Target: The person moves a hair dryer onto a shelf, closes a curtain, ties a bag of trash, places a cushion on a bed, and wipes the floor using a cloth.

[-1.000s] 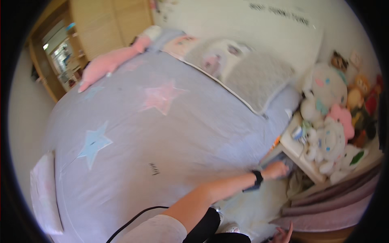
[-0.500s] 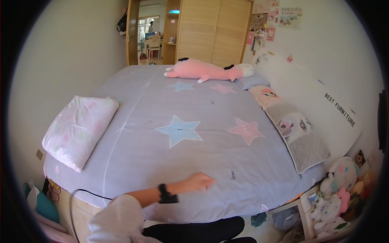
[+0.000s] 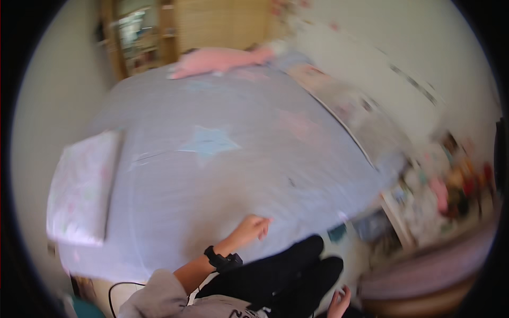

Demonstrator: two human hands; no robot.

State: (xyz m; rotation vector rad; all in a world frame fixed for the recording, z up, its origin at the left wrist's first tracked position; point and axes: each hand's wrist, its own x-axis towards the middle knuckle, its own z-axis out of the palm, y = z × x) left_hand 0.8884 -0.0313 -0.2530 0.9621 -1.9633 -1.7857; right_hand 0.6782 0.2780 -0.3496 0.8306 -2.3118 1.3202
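My left hand [image 3: 252, 228], with a black band and device at the wrist, is over the near edge of the bed [image 3: 180, 206]. Its fingers are loosely curled and nothing shows in them. At the lower edge, right of my dark-trousered legs, part of my right hand [image 3: 338, 304] comes into view, fingers apart and holding nothing visible. The bed's grey-lilac sheet bears a blue star [image 3: 209, 142] and a fainter pink star [image 3: 298, 125]. A folded white quilt or cushion with pale pink patches [image 3: 85, 185] lies at the bed's left side.
A long pink plush toy [image 3: 217, 61] lies across the far end. Pillows [image 3: 358, 114] line the right side by a white headboard [image 3: 387, 79]. Plush toys [image 3: 437, 193] crowd a white shelf at right. A pinkish curved edge [image 3: 424, 270] is near lower right.
The view has swung right and down, with blur. My left hand is still curled and appears nearer the bed's front edge. My right hand and more of my legs have come into view.
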